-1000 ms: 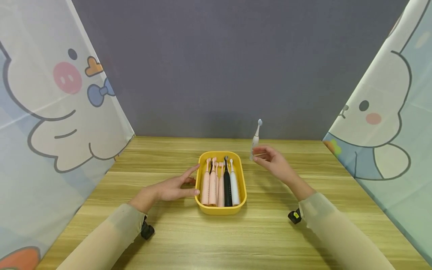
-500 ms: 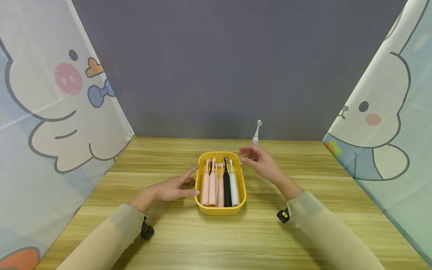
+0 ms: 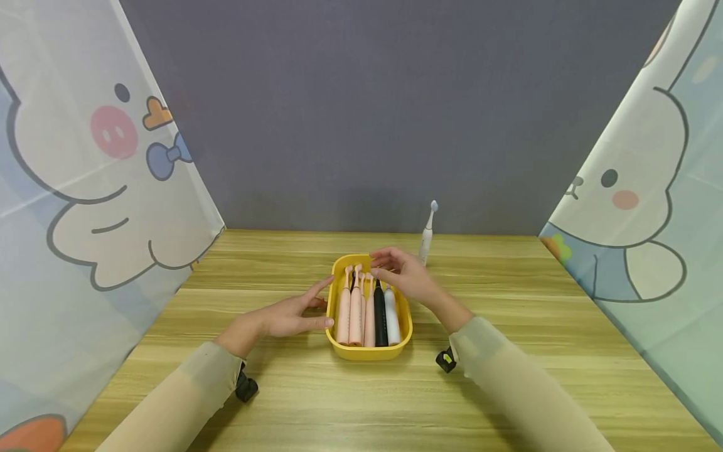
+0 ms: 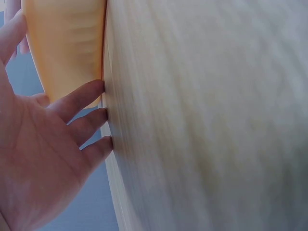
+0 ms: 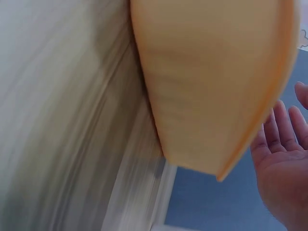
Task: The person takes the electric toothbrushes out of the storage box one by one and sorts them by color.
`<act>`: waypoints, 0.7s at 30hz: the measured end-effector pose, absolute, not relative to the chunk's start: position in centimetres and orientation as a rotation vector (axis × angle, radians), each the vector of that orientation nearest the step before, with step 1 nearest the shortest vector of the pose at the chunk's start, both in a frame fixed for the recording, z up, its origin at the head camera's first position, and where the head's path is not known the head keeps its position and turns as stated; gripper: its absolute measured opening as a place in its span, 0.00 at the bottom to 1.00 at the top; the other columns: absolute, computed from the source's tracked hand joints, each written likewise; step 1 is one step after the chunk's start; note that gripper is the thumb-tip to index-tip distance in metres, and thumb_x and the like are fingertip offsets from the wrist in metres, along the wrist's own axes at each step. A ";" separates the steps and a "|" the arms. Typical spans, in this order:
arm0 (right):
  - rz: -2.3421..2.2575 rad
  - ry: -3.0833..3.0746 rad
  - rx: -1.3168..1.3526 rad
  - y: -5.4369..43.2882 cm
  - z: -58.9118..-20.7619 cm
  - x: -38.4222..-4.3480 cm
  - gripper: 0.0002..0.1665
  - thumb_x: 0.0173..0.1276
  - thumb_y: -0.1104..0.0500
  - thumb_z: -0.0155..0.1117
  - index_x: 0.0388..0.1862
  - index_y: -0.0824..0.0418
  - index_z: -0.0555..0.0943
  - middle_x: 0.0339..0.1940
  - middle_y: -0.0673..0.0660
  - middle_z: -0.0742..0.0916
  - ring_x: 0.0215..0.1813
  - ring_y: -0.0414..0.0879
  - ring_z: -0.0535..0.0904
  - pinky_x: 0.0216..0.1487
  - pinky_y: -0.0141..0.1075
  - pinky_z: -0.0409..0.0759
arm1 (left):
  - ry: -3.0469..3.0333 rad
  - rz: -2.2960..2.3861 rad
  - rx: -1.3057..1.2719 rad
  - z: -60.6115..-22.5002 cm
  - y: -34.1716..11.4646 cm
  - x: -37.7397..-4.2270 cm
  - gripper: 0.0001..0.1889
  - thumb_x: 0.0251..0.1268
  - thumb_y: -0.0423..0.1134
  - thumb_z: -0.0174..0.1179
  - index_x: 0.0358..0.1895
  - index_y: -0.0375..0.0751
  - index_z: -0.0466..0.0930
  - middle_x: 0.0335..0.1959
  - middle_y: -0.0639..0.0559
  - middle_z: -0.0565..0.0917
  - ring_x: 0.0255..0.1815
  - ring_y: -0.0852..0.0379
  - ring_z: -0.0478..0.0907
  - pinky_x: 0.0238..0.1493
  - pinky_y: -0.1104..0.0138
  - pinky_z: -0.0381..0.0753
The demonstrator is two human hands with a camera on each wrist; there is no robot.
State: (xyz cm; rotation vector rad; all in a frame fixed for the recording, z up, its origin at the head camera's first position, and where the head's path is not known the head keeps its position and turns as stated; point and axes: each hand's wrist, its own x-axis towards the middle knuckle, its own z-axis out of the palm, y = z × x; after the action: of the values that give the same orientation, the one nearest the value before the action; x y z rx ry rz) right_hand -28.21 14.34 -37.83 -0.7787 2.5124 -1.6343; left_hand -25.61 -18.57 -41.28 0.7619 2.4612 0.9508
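Observation:
A yellow bin (image 3: 369, 353) stands on the table and holds several electric toothbrushes: pink toothbrushes (image 3: 344, 317), a black toothbrush (image 3: 380, 321) and a white toothbrush (image 3: 392, 321); another dark head shows among the pink ones. My left hand (image 3: 288, 315) touches the bin's left side, its fingers spread; in the left wrist view some fingertips rest on the table. Over the bin's far right part hovers my right hand (image 3: 409, 275), fingers loosely bent and nothing seen in them. It hides the heads of the black and white toothbrushes. Behind it, a white toothbrush (image 3: 426, 243) stands upright on the table.
The wooden table (image 3: 316, 402) ends at a dark grey panel (image 3: 361, 125) at the back. Cloth walls with cartoon prints, a left wall (image 3: 68, 251) and a right wall (image 3: 638, 263), flank both sides.
My right hand has moved left from beside the standing white toothbrush to above the bin, leaving that toothbrush upright. My left hand has stayed at the bin's left side.

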 end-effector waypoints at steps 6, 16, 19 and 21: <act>-1.588 2.527 -0.775 12.6 -38.3 -28.4 0.25 0.84 0.56 0.67 0.74 0.63 0.78 0.65 0.65 0.88 0.61 0.54 0.86 0.57 0.37 0.85 | 2.457 0.950 0.763 -41.2 -18.6 -25.6 0.54 0.78 0.68 0.61 0.93 0.63 0.35 0.81 0.36 0.74 0.84 0.31 0.67 0.84 0.30 0.59; -1.552 2.526 -0.790 11.2 -38.8 -29.0 0.28 0.85 0.55 0.66 0.76 0.66 0.76 0.65 0.63 0.88 0.59 0.54 0.85 0.54 0.38 0.86 | 2.458 0.938 0.769 -41.2 -18.5 -25.5 0.54 0.79 0.68 0.61 0.93 0.63 0.34 0.82 0.36 0.74 0.84 0.31 0.67 0.84 0.30 0.59; -1.561 2.515 -0.792 11.1 -39.2 -29.3 0.28 0.85 0.55 0.66 0.76 0.66 0.76 0.65 0.63 0.89 0.58 0.54 0.86 0.53 0.40 0.86 | 2.452 0.949 0.766 -41.1 -18.5 -25.5 0.54 0.78 0.68 0.61 0.93 0.62 0.34 0.82 0.36 0.74 0.84 0.31 0.67 0.84 0.30 0.59; -1.568 2.510 -0.793 11.1 -39.4 -29.5 0.28 0.85 0.56 0.65 0.76 0.66 0.76 0.65 0.63 0.89 0.58 0.54 0.86 0.53 0.41 0.86 | 2.452 0.952 0.768 -41.2 -18.6 -25.5 0.54 0.78 0.68 0.61 0.93 0.62 0.34 0.81 0.36 0.74 0.84 0.32 0.68 0.84 0.30 0.59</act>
State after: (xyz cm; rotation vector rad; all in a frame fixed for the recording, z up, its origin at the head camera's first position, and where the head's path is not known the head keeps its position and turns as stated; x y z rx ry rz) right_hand -29.52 11.07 -39.44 -0.7929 2.5101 -1.5677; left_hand -25.50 -18.59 -41.15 0.7682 2.4515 0.9522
